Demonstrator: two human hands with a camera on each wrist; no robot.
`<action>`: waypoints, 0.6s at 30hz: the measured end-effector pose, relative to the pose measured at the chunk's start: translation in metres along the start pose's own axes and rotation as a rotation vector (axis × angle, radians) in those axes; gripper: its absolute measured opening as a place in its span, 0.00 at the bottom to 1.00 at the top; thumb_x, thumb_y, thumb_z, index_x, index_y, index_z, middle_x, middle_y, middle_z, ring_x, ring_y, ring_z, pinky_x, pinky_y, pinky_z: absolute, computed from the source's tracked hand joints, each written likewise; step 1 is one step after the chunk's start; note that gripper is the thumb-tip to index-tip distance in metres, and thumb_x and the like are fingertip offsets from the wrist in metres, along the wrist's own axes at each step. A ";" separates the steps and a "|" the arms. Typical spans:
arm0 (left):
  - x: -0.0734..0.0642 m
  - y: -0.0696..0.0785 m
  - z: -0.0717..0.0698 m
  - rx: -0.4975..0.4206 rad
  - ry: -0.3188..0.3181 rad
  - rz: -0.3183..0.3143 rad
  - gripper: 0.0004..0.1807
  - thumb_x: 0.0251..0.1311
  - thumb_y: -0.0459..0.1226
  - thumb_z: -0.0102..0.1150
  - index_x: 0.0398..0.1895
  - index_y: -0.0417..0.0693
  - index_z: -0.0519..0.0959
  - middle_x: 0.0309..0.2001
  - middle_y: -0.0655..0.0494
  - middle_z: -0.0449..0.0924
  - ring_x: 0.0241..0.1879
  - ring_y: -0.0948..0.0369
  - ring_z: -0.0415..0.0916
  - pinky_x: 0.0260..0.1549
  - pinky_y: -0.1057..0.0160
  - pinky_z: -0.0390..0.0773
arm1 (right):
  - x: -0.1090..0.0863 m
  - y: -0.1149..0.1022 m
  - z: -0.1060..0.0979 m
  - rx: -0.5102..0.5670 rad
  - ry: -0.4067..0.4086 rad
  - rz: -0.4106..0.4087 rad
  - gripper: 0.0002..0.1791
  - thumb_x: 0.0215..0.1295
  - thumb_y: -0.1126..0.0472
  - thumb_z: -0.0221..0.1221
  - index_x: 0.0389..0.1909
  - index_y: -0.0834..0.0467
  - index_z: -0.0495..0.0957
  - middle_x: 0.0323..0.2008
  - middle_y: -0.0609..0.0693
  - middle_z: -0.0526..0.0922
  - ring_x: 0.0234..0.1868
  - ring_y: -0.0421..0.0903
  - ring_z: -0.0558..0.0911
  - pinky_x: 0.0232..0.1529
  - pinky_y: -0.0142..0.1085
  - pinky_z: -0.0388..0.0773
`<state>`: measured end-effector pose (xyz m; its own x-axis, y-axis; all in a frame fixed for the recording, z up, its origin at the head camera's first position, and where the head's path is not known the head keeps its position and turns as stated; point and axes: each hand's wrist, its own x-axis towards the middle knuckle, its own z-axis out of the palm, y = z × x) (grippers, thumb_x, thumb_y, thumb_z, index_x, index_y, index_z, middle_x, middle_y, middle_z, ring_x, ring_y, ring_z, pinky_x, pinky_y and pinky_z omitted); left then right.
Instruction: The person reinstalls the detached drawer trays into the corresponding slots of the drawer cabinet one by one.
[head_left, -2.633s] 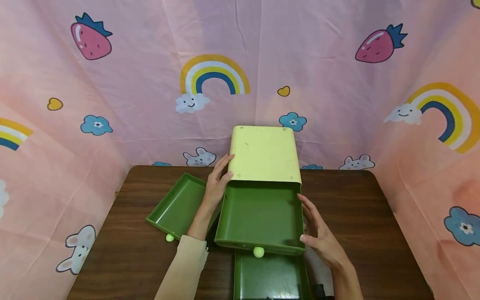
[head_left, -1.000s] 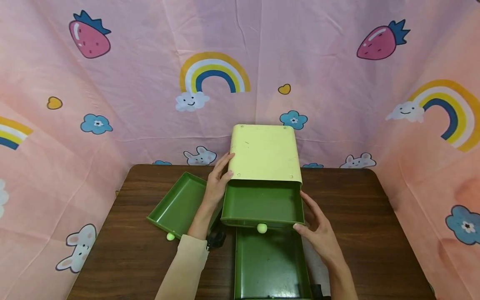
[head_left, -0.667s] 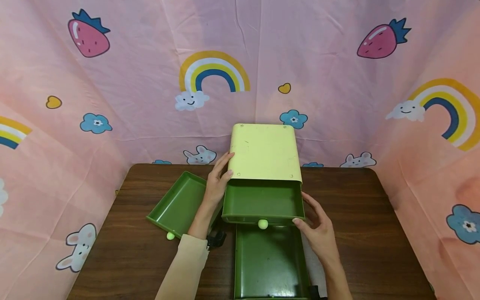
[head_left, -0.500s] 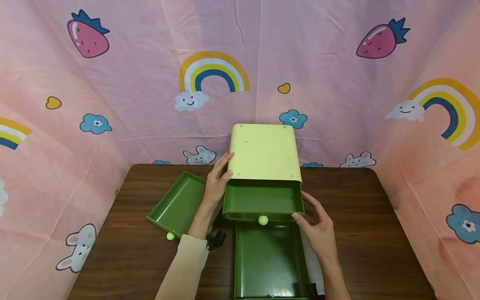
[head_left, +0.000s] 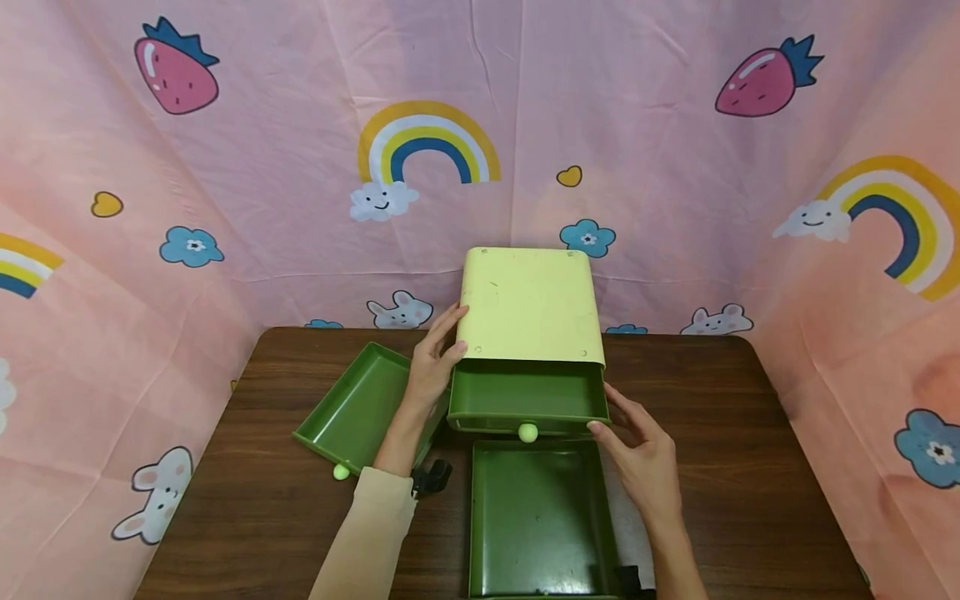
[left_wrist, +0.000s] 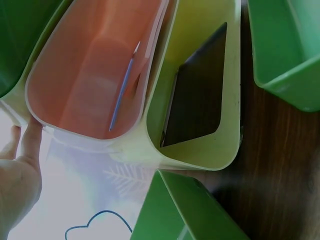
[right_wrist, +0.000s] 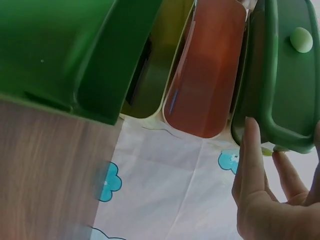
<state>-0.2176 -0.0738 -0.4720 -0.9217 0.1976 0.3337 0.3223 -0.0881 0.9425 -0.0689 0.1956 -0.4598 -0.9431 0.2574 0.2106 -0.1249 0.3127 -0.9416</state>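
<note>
A pale yellow drawer cabinet stands at the back of the table. My left hand rests against its left side, thumb by the front edge. A green drawer with a round light-green knob sits partly inside the cabinet's top slot. At its right front corner is my right hand, thumb on the front and straight fingers along the side, as the right wrist view shows too. Below the drawer, the left wrist view shows an orange-lined slot with a thin blue stick and a yellow slot.
A second green drawer lies slanted on the brown wooden table, left of the cabinet. Another green drawer lies in front, under the partly inserted one. A patterned pink cloth hangs around the back and sides.
The upper green drawer has slid back into the cabinet, its front moving away from me. My right hand has moved back along with it. The left hand has kept its place.
</note>
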 end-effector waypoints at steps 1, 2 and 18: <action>0.000 0.000 0.000 -0.002 0.000 -0.002 0.28 0.66 0.28 0.56 0.70 0.37 0.68 0.74 0.42 0.58 0.75 0.52 0.52 0.70 0.45 0.53 | 0.000 0.000 -0.001 -0.011 -0.009 -0.006 0.30 0.60 0.70 0.67 0.65 0.57 0.76 0.60 0.57 0.79 0.51 0.48 0.81 0.45 0.25 0.78; 0.000 0.000 0.000 -0.005 0.000 -0.002 0.28 0.66 0.28 0.56 0.70 0.36 0.68 0.74 0.41 0.57 0.75 0.52 0.51 0.70 0.44 0.53 | 0.001 0.001 -0.002 -0.021 -0.016 -0.012 0.30 0.60 0.69 0.68 0.65 0.57 0.76 0.60 0.57 0.79 0.52 0.48 0.82 0.45 0.25 0.78; 0.001 0.005 0.000 -0.011 -0.008 -0.024 0.28 0.66 0.29 0.56 0.70 0.37 0.68 0.75 0.42 0.57 0.75 0.54 0.52 0.70 0.44 0.52 | 0.020 0.004 -0.008 -0.111 -0.042 0.047 0.28 0.61 0.51 0.69 0.64 0.43 0.77 0.61 0.47 0.79 0.55 0.48 0.81 0.45 0.26 0.78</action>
<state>-0.2171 -0.0744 -0.4674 -0.9273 0.2077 0.3113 0.2978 -0.0942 0.9500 -0.0858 0.2088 -0.4571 -0.9594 0.2368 0.1533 -0.0471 0.4012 -0.9148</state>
